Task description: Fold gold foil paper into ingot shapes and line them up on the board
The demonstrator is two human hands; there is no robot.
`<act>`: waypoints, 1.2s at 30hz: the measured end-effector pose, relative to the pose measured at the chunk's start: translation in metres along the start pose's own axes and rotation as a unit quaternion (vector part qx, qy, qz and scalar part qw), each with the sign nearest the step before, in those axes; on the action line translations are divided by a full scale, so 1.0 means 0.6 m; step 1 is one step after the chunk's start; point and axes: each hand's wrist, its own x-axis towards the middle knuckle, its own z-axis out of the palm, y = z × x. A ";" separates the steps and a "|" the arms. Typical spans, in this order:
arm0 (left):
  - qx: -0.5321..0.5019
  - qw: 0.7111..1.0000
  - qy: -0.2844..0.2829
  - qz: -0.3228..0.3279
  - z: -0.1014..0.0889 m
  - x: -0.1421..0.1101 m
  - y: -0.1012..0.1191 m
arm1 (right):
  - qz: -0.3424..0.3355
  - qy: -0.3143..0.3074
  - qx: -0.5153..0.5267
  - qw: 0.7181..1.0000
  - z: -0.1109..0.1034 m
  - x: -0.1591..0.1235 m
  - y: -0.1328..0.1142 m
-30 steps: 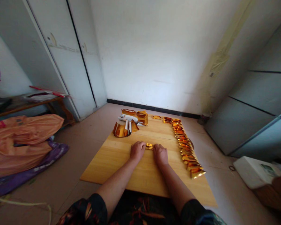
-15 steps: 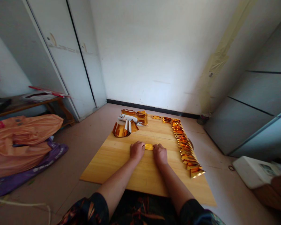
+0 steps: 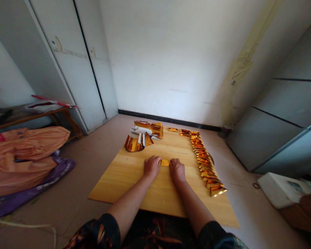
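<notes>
A small piece of shiny gold paper (image 3: 165,162) spans the gap between my two hands, low over the middle of the wooden board (image 3: 134,183). My left hand (image 3: 152,166) is closed on its left end, fingers curled. At the right end, my right hand (image 3: 177,169) grips it the same way. The fingertips partly hide both ends. Along the board's right side runs a row of folded gold paper pieces (image 3: 204,162), overlapping one another. Loose gold sheets with white backs (image 3: 134,142) lie curled at the far left of the board.
One folded gold piece (image 3: 173,129) lies apart at the board's far edge. Left on the floor are an orange cloth (image 3: 28,155) and a purple bag (image 3: 41,186). A white box (image 3: 282,190) stands at right, and a cabinet (image 3: 67,62) at back left.
Both hands stay almost where they were. The gold paper between them looks slightly narrower and flatter, with the left fingers a touch further right.
</notes>
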 end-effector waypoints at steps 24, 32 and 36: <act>0.003 1.000 -0.020 -0.016 -0.009 -0.003 0.004 | 0.003 -0.008 0.039 0.999 -0.008 0.007 0.004; 0.005 0.999 -0.038 -0.016 -0.008 0.003 -0.004 | 0.075 0.009 -0.026 0.997 -0.016 -0.002 -0.038; 0.008 0.998 -0.054 -0.010 -0.013 0.004 -0.006 | 0.097 -0.005 -0.026 0.995 -0.020 0.002 -0.044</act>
